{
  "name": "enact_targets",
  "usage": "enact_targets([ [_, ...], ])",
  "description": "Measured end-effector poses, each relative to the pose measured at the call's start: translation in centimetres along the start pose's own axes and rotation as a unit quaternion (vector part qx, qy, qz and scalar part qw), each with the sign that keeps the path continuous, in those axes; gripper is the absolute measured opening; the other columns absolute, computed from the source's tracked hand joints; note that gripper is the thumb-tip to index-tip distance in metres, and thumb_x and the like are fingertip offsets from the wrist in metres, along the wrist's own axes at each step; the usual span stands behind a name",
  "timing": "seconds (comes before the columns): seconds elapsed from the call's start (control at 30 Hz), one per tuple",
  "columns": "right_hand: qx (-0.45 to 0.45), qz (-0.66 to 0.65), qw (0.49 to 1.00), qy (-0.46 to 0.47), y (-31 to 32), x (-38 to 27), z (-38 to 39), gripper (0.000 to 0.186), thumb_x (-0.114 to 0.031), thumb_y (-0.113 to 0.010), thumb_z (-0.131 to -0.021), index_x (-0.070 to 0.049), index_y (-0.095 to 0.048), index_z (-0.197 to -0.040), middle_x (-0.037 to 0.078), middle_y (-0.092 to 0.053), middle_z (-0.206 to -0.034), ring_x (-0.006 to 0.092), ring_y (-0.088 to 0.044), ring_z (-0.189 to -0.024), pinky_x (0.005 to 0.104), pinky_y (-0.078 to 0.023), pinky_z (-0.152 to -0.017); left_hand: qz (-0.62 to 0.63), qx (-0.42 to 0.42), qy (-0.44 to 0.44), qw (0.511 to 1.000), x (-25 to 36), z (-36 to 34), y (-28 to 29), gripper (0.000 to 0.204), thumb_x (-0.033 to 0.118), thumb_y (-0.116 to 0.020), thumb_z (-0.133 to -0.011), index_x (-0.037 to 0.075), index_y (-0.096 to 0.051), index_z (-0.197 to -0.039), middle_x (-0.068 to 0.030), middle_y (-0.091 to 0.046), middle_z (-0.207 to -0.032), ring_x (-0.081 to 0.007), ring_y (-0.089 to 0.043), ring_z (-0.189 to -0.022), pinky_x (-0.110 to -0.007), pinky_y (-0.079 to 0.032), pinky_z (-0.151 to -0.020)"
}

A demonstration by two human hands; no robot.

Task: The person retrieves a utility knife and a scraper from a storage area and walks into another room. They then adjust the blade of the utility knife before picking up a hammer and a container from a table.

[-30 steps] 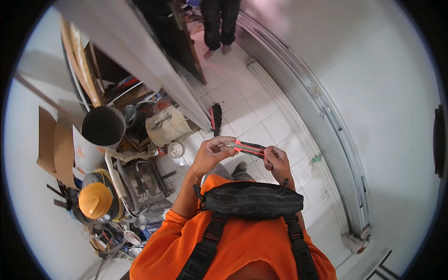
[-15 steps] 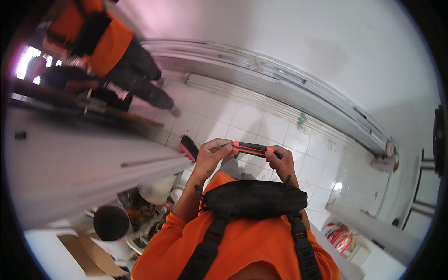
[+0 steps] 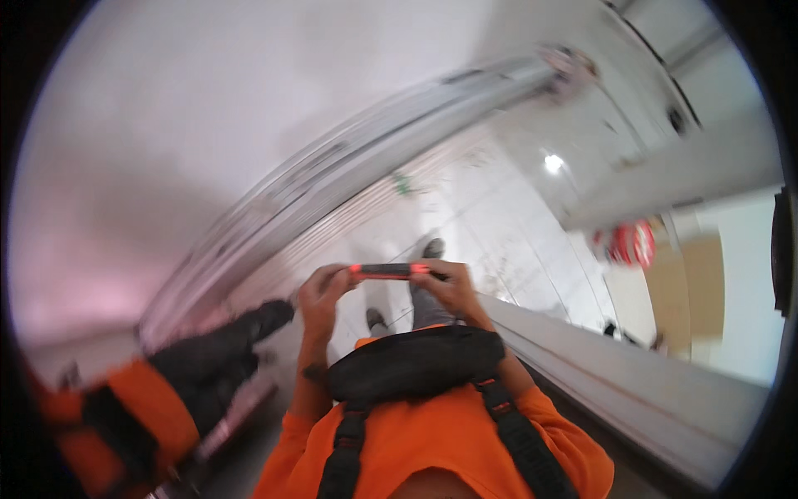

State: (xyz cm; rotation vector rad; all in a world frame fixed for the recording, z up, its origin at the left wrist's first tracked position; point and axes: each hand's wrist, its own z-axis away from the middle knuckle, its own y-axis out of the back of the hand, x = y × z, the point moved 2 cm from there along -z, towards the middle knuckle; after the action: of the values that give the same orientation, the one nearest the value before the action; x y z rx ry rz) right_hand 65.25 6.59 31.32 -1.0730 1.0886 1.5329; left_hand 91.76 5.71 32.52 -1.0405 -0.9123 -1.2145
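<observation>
black-and-red tool (image 3: 385, 271) is held crosswise in front of black pouch (image 3: 416, 363), above tiled floor (image 3: 490, 237) | left grip (image 3: 322, 291) clamped on its left end | right grip (image 3: 449, 288) clamped on its right end

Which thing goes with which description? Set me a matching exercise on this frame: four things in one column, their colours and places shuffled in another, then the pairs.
Column one
1. Tool
2. Pouch
3. Cardboard
4. Co-worker

Column two
A. Brown, at the right of the picture
B. Red and black, held between the left hand and the right hand
C. Dressed in orange and dark colours, at the lower left of the picture
D. Black, worn across the front of the body

Right pairs: 1-B, 2-D, 3-A, 4-C
</observation>
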Motion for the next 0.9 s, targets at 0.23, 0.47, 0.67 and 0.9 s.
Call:
enact_targets([
  [0.23,0.110,-0.098,0.987,-0.070,13.9,1.3,-5.5,0.028,-0.022,-0.076,-0.092,0.000,-0.075,-0.110,0.003,-0.075,-0.087,0.0078,-0.061,-0.081,0.0271,-0.050,-0.074,-0.124,-0.139,0.044,0.982,0.6,-13.8,-12.9,0.029,0.015,-0.064,-0.099,-0.010,-0.068,-0.111,-0.0134,-0.072,-0.092,-0.0194,-0.071,-0.084,-0.030,-0.058,-0.080],
  [0.47,0.222,-0.106,0.962,-0.121,27.1,0.7,-5.7,0.027,-0.020,-0.076,-0.091,-0.001,-0.076,-0.110,0.005,-0.075,-0.088,0.0083,-0.061,-0.081,0.0276,-0.050,-0.076,-0.172,-0.296,0.119,0.932,0.8,-24.3,-28.5,0.030,0.017,-0.066,-0.098,-0.009,-0.068,-0.112,-0.0117,-0.072,-0.092,-0.0169,-0.069,-0.082,-0.029,-0.057,-0.077],
  [0.67,0.357,-0.177,0.914,-0.083,34.0,4.1,-8.3,0.033,-0.025,-0.078,-0.090,0.001,-0.076,-0.111,0.007,-0.076,-0.089,0.0090,-0.062,-0.083,0.0283,-0.051,-0.078,-0.132,-0.353,0.204,0.904,-0.2,-31.5,-41.4,0.024,0.016,-0.064,-0.100,-0.005,-0.067,-0.113,-0.0079,-0.070,-0.092,-0.0146,-0.066,-0.081,-0.028,-0.055,-0.076],
  [0.9,0.385,-0.188,0.897,-0.107,46.8,4.2,-17.6,0.033,-0.024,-0.077,-0.091,0.001,-0.075,-0.113,0.011,-0.078,-0.097,0.0120,-0.067,-0.091,0.0287,-0.052,-0.082,-0.173,-0.364,0.208,0.891,-0.9,-44.5,-55.0,0.021,0.016,-0.063,-0.101,-0.002,-0.066,-0.110,-0.0058,-0.068,-0.091,-0.0134,-0.064,-0.081,-0.027,-0.054,-0.075],
])
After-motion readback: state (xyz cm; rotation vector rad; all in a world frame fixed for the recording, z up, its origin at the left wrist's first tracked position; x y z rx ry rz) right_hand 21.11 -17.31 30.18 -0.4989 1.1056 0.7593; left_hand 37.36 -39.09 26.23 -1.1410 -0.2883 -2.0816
